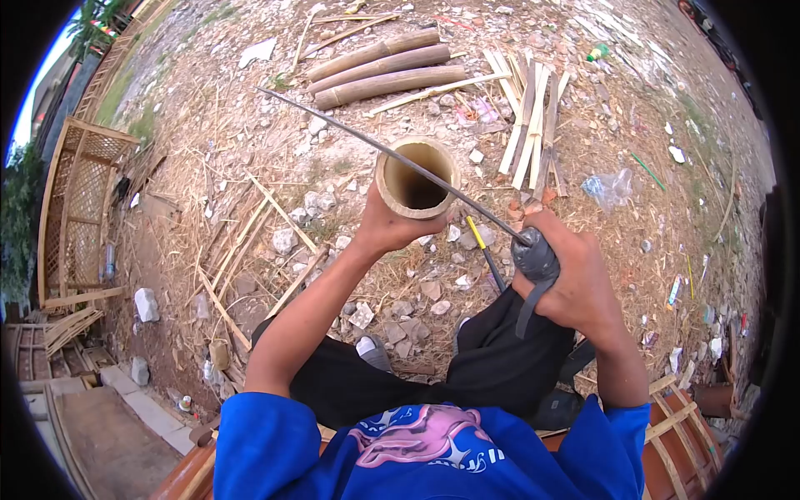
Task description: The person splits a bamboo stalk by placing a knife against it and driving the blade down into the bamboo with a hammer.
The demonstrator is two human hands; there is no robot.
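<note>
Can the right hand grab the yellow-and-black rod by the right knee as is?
Probably not: the right hand is wrapped round the handle of the long blade. Freed, likely yes; the rod is close by, yellow part uncovered.

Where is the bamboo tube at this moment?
The bamboo tube is in the left hand, near the middle of the head view, the metal tool crossing over its mouth.

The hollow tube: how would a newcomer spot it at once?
From the blue shirt, follow the left arm to its hand. It grips the tube, round mouth facing the camera, a thin blade crossing it. The three poles beyond lie flat.
</note>
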